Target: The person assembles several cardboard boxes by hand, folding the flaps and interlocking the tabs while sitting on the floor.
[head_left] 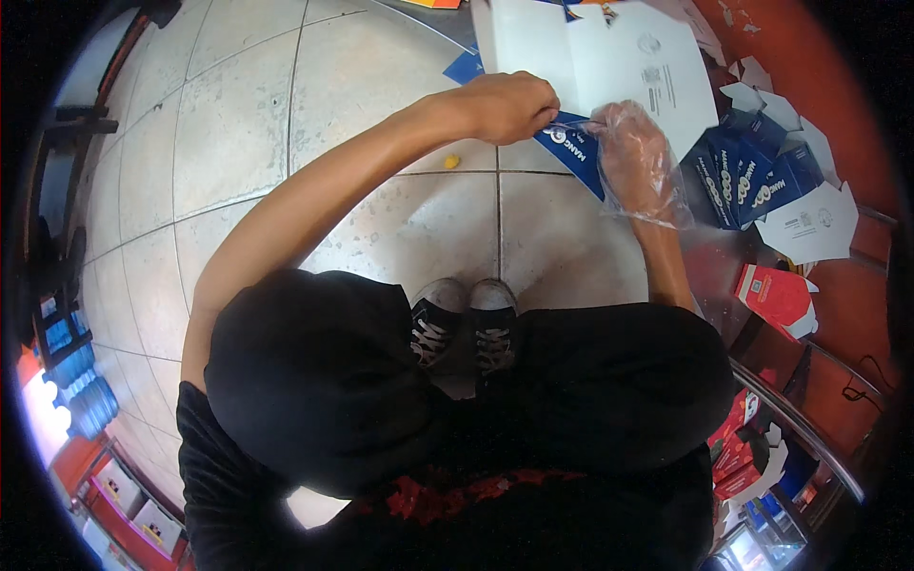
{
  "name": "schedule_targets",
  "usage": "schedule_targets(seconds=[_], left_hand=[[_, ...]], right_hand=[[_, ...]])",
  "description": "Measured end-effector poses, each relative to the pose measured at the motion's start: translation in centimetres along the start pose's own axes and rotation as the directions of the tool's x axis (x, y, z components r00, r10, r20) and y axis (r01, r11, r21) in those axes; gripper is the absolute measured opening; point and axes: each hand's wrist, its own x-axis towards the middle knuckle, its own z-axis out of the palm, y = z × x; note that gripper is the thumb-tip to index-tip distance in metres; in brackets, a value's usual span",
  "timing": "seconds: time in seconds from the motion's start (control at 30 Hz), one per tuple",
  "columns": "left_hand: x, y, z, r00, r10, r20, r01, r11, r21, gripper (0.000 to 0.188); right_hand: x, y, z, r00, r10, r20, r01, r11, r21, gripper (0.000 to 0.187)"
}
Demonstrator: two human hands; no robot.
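Observation:
My left hand [511, 107] is closed in a pinch beside the blue printed carton flap [573, 152]. My right hand [636, 157] is inside a loose, clear plastic glove [671, 205] that gathers around the wrist. Its fingers are drawn together near my left fingertips. A thin clear strip seems to stretch between the two hands, but what either pinches is too small to make out. Just beyond them lies a large white opened-out carton [657, 62] with small grey print. The blue flap shows under its near edge.
Several folded blue-and-white cartons [747, 171] lie nested to the right, with a red carton [776, 300] nearer me. A metal rail [804, 428] runs at the lower right. On the tiled floor [233, 124] is a small yellow piece [451, 162]. Dark furniture stands at far left.

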Motion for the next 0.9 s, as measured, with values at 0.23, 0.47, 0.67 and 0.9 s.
schedule_targets(seconds=[0.23,0.47,0.67,0.9], left_hand=[[0.3,-0.2,1.3,0.991,0.104,-0.088,-0.106,0.994,-0.013,0.029],[-0.1,-0.1,1.3,0.963,0.206,-0.173,-0.209,0.978,0.0,0.024],[-0.3,-1.3,1.2,0.96,0.18,-0.213,-0.194,0.98,-0.043,0.024],[0.0,-1.6,1.0,0.984,0.017,-0.178,-0.044,0.987,-0.152,0.028]], right_hand=[[0.7,0.8,0.8,0.994,-0.11,-0.019,0.109,0.993,-0.042,0.017],[0.5,1.1,0.3,0.965,-0.233,0.123,0.258,0.93,-0.261,0.029],[1.3,0.9,1.5,0.954,-0.256,0.159,0.289,0.926,-0.243,0.036],[1.3,0.3,2.8,0.993,-0.119,0.026,0.112,0.977,0.181,0.045]])
